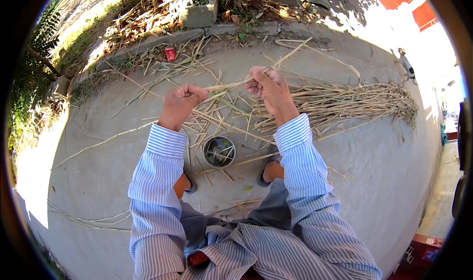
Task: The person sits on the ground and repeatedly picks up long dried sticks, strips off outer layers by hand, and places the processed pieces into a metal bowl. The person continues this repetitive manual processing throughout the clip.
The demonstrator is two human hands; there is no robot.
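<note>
Both hands are raised over the ground with a dry, straw-coloured stalk [225, 87] stretched between them. My left hand [181, 105] grips its left end, thumb and fingers pressed together. Farther right, my right hand [270, 91] pinches the same stalk, and a pale end sticks out beyond the fingers up to the right. Below and between the hands stands a small round bucket [204, 152] with dark water and a few stalk pieces in it. A thick bundle of dry stalks [345, 102] lies to the right of my right hand.
Loose stalks [167, 78] and cut pieces litter the concrete floor [103, 184]. A red packet [170, 53] lies near the far curb [140, 48], beyond which a concrete block [199, 15] sits among dry leaves. Long thin stems [93, 222] lie at the left. My feet flank the bucket.
</note>
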